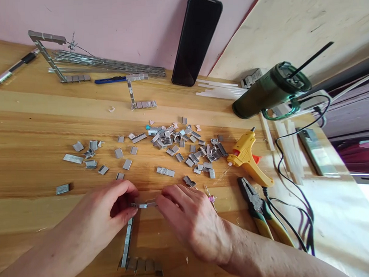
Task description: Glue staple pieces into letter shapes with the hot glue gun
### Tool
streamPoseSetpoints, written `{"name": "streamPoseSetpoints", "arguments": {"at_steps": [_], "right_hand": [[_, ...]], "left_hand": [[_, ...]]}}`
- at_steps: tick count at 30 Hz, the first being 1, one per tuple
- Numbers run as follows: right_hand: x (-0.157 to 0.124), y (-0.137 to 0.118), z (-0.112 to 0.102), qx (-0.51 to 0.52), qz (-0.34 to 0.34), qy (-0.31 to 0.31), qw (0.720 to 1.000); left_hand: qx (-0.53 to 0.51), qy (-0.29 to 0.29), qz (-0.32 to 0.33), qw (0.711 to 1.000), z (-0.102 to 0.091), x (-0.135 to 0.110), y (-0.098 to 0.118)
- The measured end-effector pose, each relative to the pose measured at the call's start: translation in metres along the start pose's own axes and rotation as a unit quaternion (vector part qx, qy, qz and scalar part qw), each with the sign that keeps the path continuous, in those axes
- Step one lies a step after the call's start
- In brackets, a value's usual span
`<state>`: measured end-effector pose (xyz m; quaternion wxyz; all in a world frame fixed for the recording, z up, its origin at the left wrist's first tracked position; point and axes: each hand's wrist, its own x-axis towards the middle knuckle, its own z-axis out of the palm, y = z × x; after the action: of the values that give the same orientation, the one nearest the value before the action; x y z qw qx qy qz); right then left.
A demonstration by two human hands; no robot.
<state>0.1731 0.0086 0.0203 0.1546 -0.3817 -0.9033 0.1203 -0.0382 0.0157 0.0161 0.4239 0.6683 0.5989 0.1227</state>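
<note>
A C-shaped frame of small folded metal pieces (pixel 126 242) lies at the front of the table, its lower bar of several pieces near the bottom edge. My left hand (pixel 114 207) pinches the corner of its upper bar between thumb and fingers. On the right end of that bar, my right hand (pixel 190 219) has its fingers closed; the fingertips are partly hidden. Between both hands a short stretch of the metal bar shows. Just beyond them lie a loose joined metal strip (pixel 165 171) and a heap of small metal pieces (pixel 164 138).
A yellow hot glue gun (pixel 244 152) and pliers (pixel 255 200) lie to the right, with a black cable (pixel 280 151) around them. Behind stand a dark phone (pixel 196 39) and a green tumbler (pixel 264 91). Two similar frames, thin wires (pixel 109 65), a blue cutter (pixel 110 80) and a pen (pixel 15 65) are farther back.
</note>
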Motion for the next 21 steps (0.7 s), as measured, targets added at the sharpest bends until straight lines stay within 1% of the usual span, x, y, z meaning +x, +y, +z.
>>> {"name": "streamPoseSetpoints", "arguments": {"at_steps": [3, 6, 9, 11, 13, 15, 18, 21], "right_hand": [[-0.002, -0.002, 0.0, 0.016, -0.006, 0.012, 1.0], [-0.003, -0.006, 0.001, 0.071, 0.005, 0.014, 0.997], [-0.006, -0.011, 0.0, 0.163, 0.047, 0.014, 0.985], [-0.007, -0.015, -0.002, 0.231, 0.09, 0.018, 0.969], [-0.008, -0.018, -0.006, 0.287, 0.128, 0.028, 0.949], [-0.009, -0.019, -0.01, 0.33, 0.15, 0.03, 0.932], [-0.011, -0.019, -0.016, 0.377, 0.156, 0.025, 0.913], [-0.014, -0.018, -0.018, 0.41, 0.141, 0.041, 0.9]], "left_hand": [[-0.008, -0.018, 0.008, 1.0, 0.003, 0.0, -0.002], [0.014, -0.044, 0.012, 0.999, 0.003, -0.002, 0.0], [0.03, -0.083, 0.007, 0.996, -0.003, -0.005, 0.009], [0.039, -0.093, -0.004, 0.995, -0.007, -0.008, 0.015], [0.042, -0.094, -0.013, 0.995, -0.01, -0.012, 0.02], [0.029, -0.089, -0.011, 0.996, -0.011, -0.017, 0.023], [-0.012, -0.071, -0.001, 0.997, -0.011, -0.026, 0.028], [-0.059, -0.046, -0.013, 0.997, -0.009, -0.034, 0.034]]}}
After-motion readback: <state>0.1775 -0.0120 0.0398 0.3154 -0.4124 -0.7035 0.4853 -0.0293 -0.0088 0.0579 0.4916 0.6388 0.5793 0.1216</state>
